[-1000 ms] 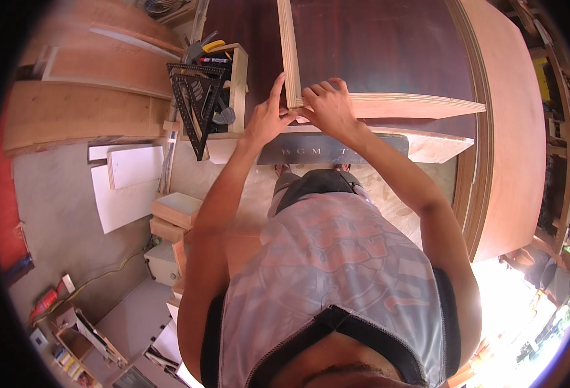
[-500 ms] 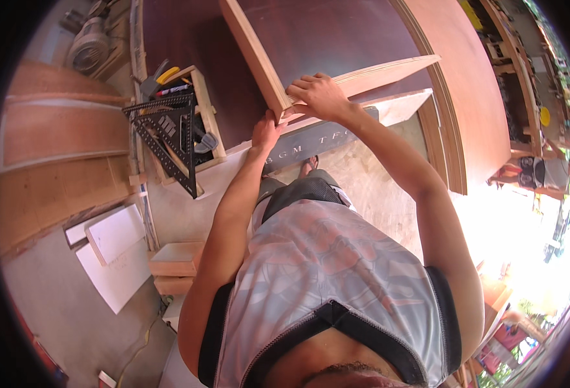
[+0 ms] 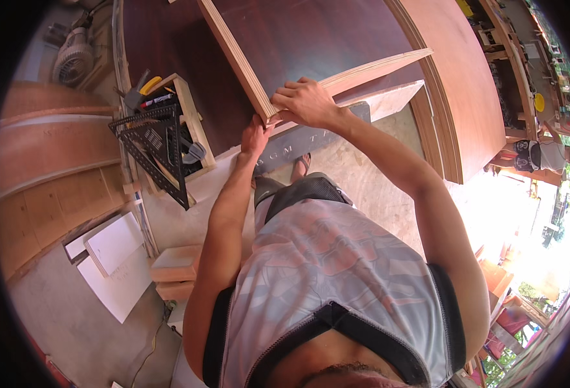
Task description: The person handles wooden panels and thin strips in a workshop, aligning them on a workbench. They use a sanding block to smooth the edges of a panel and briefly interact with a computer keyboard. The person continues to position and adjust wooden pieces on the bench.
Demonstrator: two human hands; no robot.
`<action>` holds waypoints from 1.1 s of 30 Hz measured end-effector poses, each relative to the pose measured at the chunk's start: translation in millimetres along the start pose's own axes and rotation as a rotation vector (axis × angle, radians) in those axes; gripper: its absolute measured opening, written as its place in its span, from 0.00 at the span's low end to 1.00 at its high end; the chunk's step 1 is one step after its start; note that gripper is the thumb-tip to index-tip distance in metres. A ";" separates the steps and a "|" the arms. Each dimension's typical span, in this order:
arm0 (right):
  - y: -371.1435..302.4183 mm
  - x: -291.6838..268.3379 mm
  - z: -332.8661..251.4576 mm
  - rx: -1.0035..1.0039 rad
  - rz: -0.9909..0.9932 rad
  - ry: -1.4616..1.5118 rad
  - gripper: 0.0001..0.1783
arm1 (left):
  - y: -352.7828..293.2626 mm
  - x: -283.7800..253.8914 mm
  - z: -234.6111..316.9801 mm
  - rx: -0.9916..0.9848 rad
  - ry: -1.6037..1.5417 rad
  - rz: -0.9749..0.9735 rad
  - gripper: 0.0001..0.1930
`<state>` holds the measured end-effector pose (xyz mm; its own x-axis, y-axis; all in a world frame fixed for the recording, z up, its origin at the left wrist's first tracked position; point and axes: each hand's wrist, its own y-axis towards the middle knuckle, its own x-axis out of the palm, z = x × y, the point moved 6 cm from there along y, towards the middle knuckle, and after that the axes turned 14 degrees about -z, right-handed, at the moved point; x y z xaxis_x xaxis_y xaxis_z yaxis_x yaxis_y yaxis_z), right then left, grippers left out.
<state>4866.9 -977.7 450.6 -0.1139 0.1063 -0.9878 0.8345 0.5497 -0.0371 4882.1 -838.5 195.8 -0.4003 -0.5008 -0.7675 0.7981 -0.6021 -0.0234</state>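
Two long plywood strips stand on edge on a dark reddish-brown panel [image 3: 168,84] and meet at a corner close to me. One strip [image 3: 235,59] runs away from me toward the far left; the other strip [image 3: 377,70] goes off to the right. My left hand [image 3: 254,137] is closed at the corner, gripping the near end of the first strip from below. From above, my right hand [image 3: 306,102] wraps its fingers over the second strip beside the joint. Its fingertips are partly hidden behind the wood.
On the panel's left sits a wooden tool box [image 3: 198,126] with a marker and several tools. A black triangular square [image 3: 152,139] leans against it. A grey board [image 3: 298,142] with lettering is below my hands. At far right another person [image 3: 543,157] is at work.
The whole view has shifted slightly, so the panel and strips appear a little further left and up. Both hands keep their hold at the corner.
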 end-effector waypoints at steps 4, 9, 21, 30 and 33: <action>-2.6 3.3 1.8 0.004 0.012 -0.003 0.20 | 0.1 -1.6 4.8 0.009 -0.015 0.000 0.22; -4.1 -0.6 -0.1 -0.016 0.048 0.016 0.20 | -0.5 -9.1 12.0 0.079 0.001 0.051 0.22; -3.8 -5.7 2.6 -0.028 0.088 0.027 0.19 | 5.7 -1.4 9.6 0.071 0.001 0.096 0.24; -4.3 -3.7 0.2 -0.022 0.082 0.033 0.19 | 2.1 -4.1 16.0 0.035 0.032 0.050 0.24; -1.7 -2.6 -1.4 -0.017 0.073 0.025 0.19 | -0.6 -5.4 16.9 0.030 0.037 0.052 0.23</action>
<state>4865.0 -977.7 453.4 -0.0662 0.1669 -0.9837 0.8318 0.5538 0.0380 4876.2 -845.9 210.8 -0.3410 -0.5090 -0.7903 0.8036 -0.5941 0.0359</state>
